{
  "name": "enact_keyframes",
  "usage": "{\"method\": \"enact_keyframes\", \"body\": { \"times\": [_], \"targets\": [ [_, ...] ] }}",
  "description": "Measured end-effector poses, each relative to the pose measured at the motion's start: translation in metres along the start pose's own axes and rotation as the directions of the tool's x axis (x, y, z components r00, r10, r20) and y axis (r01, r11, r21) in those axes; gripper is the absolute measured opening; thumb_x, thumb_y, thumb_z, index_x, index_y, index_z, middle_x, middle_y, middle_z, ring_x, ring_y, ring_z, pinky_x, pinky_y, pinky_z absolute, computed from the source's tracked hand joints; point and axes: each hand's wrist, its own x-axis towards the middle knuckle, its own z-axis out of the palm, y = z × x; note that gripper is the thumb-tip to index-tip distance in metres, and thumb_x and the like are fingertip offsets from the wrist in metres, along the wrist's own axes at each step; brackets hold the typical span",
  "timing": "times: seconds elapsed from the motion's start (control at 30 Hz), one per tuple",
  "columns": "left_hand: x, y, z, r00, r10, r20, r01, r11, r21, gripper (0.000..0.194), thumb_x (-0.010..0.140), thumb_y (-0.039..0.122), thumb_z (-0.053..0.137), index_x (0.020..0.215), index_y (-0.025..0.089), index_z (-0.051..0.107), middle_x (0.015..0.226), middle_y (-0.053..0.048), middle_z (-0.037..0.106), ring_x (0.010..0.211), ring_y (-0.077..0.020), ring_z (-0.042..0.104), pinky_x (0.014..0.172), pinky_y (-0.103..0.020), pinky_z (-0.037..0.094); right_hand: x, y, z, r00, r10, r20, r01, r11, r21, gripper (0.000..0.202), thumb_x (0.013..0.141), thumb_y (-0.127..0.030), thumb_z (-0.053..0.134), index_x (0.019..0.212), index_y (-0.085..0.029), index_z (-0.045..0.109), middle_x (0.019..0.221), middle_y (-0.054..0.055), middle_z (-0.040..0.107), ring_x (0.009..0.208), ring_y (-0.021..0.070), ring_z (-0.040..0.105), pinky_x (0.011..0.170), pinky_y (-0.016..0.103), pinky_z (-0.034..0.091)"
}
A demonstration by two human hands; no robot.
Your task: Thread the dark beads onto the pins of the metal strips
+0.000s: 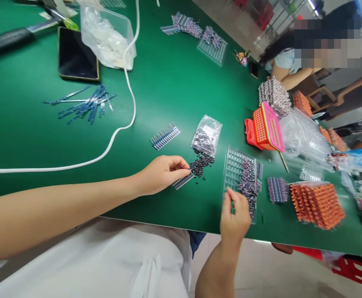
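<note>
My left hand (166, 171) is closed in a pinch at the small dark pile of beads (201, 164). A grey strip (183, 181) lies under its fingertips; what the fingers hold is too small to make out. Behind the pile lies a clear bag of dark beads (206, 134). To the right, my right hand (236, 209) is pinched over the near part of a clear ribbed tray (233, 167), and anything between its fingertips is too small to tell. Many thin purple and dark pieces (249, 180) are heaped on that tray. A strip with pins (165, 135) lies farther left.
A white cable (130, 93) curves across the left side, near blue twisted strips (90, 103), a phone (78, 54), a hammer (10, 41) and a plastic tub (109, 37). Right are a basket (266, 126) and orange stacks (317, 203). A person (288, 66) sits beyond.
</note>
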Motion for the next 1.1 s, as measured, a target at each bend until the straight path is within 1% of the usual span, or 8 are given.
{"method": "enact_keyframes", "body": {
  "times": [0.07, 0.13, 0.2, 0.27, 0.47, 0.57, 0.9, 1.1],
  "targets": [
    [0.000, 0.001, -0.001, 1.000, 0.012, -0.023, -0.013, 1.000, -0.021, 0.027, 0.081, 0.043, 0.067, 0.086, 0.016, 0.064, 0.077, -0.001, 0.065, 0.074, -0.0158, 0.061, 0.069, -0.028, 0.047, -0.002, -0.022, 0.012, 0.988, -0.039, 0.152, 0.018, 0.991, 0.135, 0.020, 0.095, -0.026, 0.054, 0.108, -0.021, 0.069, 0.100, 0.007, 0.070, 0.093, 0.0173, 0.065, 0.082, 0.032, 0.053],
    [0.000, 0.002, -0.002, 0.999, 0.021, -0.040, -0.022, 0.999, -0.031, 0.026, 0.081, 0.041, 0.067, 0.086, 0.016, 0.064, 0.077, 0.000, 0.065, 0.073, -0.0155, 0.061, 0.069, -0.028, 0.046, 0.000, -0.036, 0.021, 0.966, -0.042, 0.256, -0.008, 0.982, 0.190, 0.019, 0.096, -0.024, 0.052, 0.106, -0.021, 0.068, 0.099, 0.007, 0.069, 0.093, 0.0167, 0.064, 0.080, 0.032, 0.053],
    [0.000, 0.003, -0.003, 0.998, 0.026, -0.051, -0.027, 0.999, -0.031, 0.025, 0.081, 0.040, 0.067, 0.085, 0.016, 0.065, 0.076, 0.000, 0.066, 0.073, -0.0155, 0.061, 0.068, -0.028, 0.046, 0.003, -0.044, 0.027, 0.947, -0.043, 0.319, -0.023, 0.980, 0.199, 0.019, 0.097, -0.023, 0.050, 0.104, -0.021, 0.067, 0.096, 0.006, 0.068, 0.091, 0.0166, 0.063, 0.079, 0.032, 0.053],
    [0.000, 0.004, -0.003, 0.998, 0.029, -0.057, -0.031, 0.999, -0.029, 0.024, 0.081, 0.039, 0.067, 0.085, 0.016, 0.065, 0.076, 0.000, 0.066, 0.073, -0.0156, 0.061, 0.068, -0.028, 0.047, 0.008, -0.048, 0.030, 0.935, -0.060, 0.350, -0.008, 0.982, 0.191, 0.020, 0.097, -0.023, 0.048, 0.103, -0.020, 0.067, 0.095, 0.006, 0.067, 0.090, 0.0168, 0.062, 0.079, 0.033, 0.053],
    [0.000, 0.004, -0.002, 0.998, 0.034, -0.050, -0.033, 0.999, 0.011, 0.022, 0.082, 0.038, 0.065, 0.084, 0.016, 0.065, 0.075, 0.000, 0.064, 0.072, -0.0151, 0.059, 0.067, -0.027, 0.046, 0.015, -0.056, 0.039, 0.924, -0.167, 0.343, 0.131, 0.984, 0.124, 0.023, 0.097, -0.020, 0.047, 0.111, -0.019, 0.067, 0.097, 0.008, 0.062, 0.094, 0.0185, 0.059, 0.083, 0.035, 0.051],
    [0.000, 0.003, -0.002, 0.998, 0.032, -0.051, -0.031, 0.999, 0.019, 0.023, 0.083, 0.039, 0.065, 0.086, 0.016, 0.065, 0.076, -0.001, 0.064, 0.073, -0.0155, 0.059, 0.067, -0.028, 0.046, 0.014, -0.057, 0.042, 0.917, -0.202, 0.343, 0.178, 0.979, 0.099, 0.023, 0.097, -0.020, 0.047, 0.109, -0.020, 0.067, 0.097, 0.008, 0.061, 0.094, 0.0194, 0.057, 0.082, 0.036, 0.051],
    [-0.001, 0.002, -0.002, 0.998, 0.054, -0.040, -0.052, 0.998, 0.040, 0.024, 0.083, 0.040, 0.064, 0.085, 0.017, 0.065, 0.076, -0.001, 0.066, 0.073, -0.0162, 0.060, 0.067, -0.027, 0.048, 0.011, -0.058, 0.037, 0.904, -0.193, 0.381, 0.159, 0.980, 0.121, 0.015, 0.095, -0.020, 0.052, 0.102, -0.021, 0.065, 0.095, 0.007, 0.060, 0.093, 0.0197, 0.056, 0.082, 0.037, 0.050],
    [-0.001, 0.002, -0.002, 0.998, 0.055, -0.042, -0.054, 0.998, 0.039, 0.023, 0.082, 0.039, 0.064, 0.085, 0.017, 0.066, 0.077, -0.002, 0.067, 0.074, -0.0167, 0.062, 0.068, -0.027, 0.049, 0.015, -0.061, 0.041, 0.900, -0.219, 0.377, 0.190, 0.975, 0.111, 0.017, 0.095, -0.021, 0.049, 0.103, -0.021, 0.065, 0.095, 0.007, 0.062, 0.093, 0.0201, 0.057, 0.081, 0.037, 0.050]
  ]
}}
